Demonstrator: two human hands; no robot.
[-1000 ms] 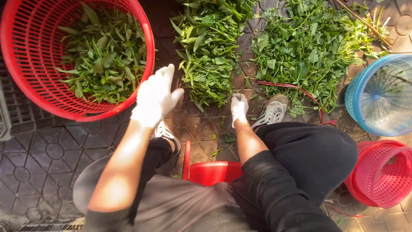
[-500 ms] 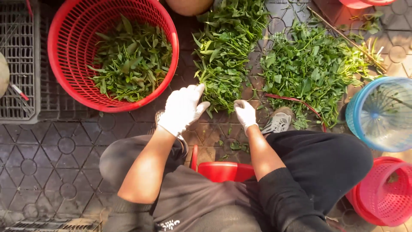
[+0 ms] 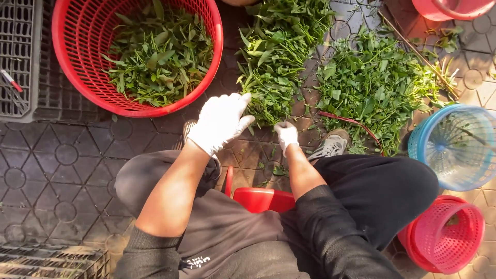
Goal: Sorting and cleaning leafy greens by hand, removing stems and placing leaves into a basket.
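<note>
The ground was dark grey paving stamped with circles and diamond shapes (image 3: 46,170), turning pale and sunlit toward the right edge (image 3: 478,85). A black slatted plastic crate (image 3: 18,57) sat at the upper left, another dark grated crate (image 3: 46,263) at the lower left. Warm, low sunlight fell across the scene, leaving the left side shaded.

Both hands in white fabric gloves: left hand (image 3: 219,124), right hand (image 3: 285,135). Gloves end at wrists; forearms bare. Dark sleeves pushed up to elbows, left sleeve (image 3: 150,253), right sleeve (image 3: 330,227). Dark grey top (image 3: 227,232) with small pale print near hem. Black trousers (image 3: 382,191). Grey sneakers (image 3: 330,145) with white laces and light soles.
</note>
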